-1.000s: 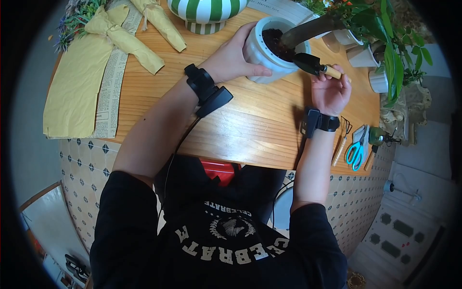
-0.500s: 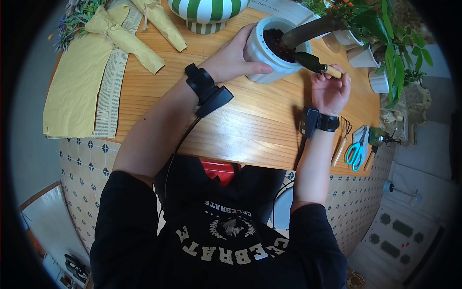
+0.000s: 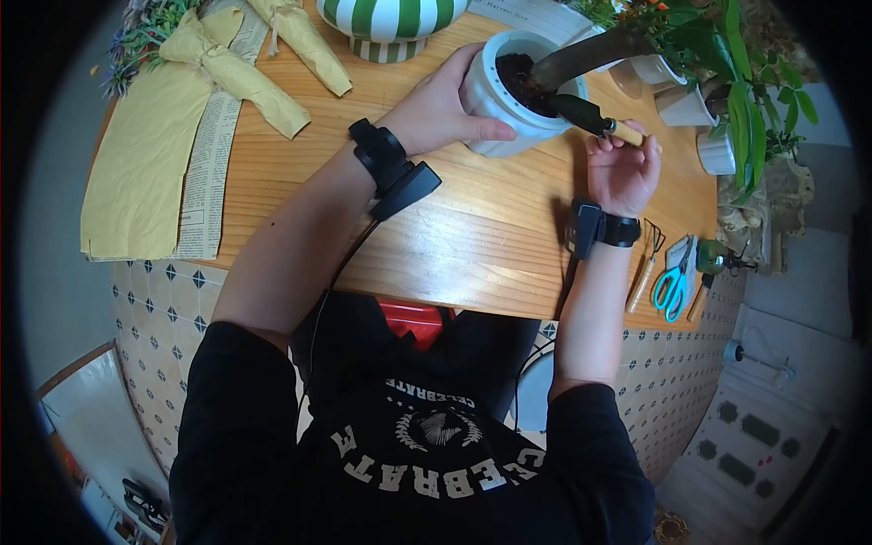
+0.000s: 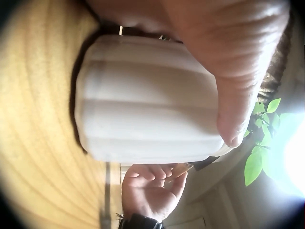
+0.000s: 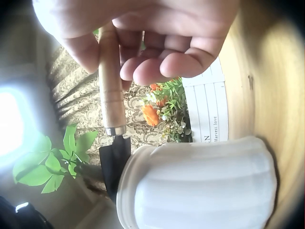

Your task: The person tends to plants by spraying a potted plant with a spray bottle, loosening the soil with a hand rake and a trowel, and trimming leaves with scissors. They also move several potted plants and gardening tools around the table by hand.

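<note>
My left hand (image 3: 440, 113) grips the white flowerpot (image 3: 534, 136) from the left, thumb laid across its near wall. Dark soil (image 3: 515, 74) fills the pot, and a thick-stemmed plant (image 3: 590, 53) leans out to the right. My right hand (image 3: 625, 173) holds a small trowel by its wooden handle (image 3: 627, 133), pinched between thumb and fingers. The black trowel blade (image 3: 579, 111) points left, its tip over the soil at the pot's right rim. In the right wrist view, the trowel (image 5: 112, 90) slants down past the rim, with the other fingers curled loosely.
To the right lie a hand rake (image 3: 645, 277), turquoise scissors (image 3: 670, 292) and another wooden-handled tool (image 3: 701, 298). A green-striped pot (image 3: 391, 23) stands behind my left hand. Yellow paper wraps (image 3: 241, 86) and newspaper (image 3: 207, 191) cover the left side. White pots (image 3: 716, 153) line the right edge.
The trowel blade has turned a little, showing narrower from above, and its tip has shifted slightly left. My left hand still holds the pot in nearly the same place.
</note>
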Available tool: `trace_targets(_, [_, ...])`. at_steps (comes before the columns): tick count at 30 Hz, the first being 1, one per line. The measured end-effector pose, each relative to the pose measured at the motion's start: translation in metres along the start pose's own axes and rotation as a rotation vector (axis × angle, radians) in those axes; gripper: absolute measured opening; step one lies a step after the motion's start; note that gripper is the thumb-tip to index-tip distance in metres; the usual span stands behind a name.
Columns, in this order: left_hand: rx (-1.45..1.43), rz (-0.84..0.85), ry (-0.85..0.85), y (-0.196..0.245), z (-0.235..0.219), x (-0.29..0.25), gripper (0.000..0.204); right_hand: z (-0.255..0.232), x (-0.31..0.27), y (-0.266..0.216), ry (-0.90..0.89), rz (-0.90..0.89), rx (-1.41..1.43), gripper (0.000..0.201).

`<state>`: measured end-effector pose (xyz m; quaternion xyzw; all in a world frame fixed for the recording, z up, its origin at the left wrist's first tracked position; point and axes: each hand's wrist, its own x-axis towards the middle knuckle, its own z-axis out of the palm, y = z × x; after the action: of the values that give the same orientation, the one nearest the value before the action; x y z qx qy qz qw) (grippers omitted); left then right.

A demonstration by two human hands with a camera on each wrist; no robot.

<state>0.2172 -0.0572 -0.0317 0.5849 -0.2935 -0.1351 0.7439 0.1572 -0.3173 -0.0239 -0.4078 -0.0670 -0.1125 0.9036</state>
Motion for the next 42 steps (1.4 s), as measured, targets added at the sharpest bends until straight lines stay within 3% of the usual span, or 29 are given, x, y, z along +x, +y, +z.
trace_targets(28, [0.153, -0.011, 0.089, -0.005, -0.0039, 0.0003, 0.1, -0.0024, 0.002, -0.001, 0.029, -0.001, 0.045, 0.037])
trace_targets(42, [0.077, 0.051, 0.089, -0.0009, -0.0008, 0.0007, 0.105, 0.0017, 0.0008, 0.0022, -0.017, 0.021, -0.023, 0.041])
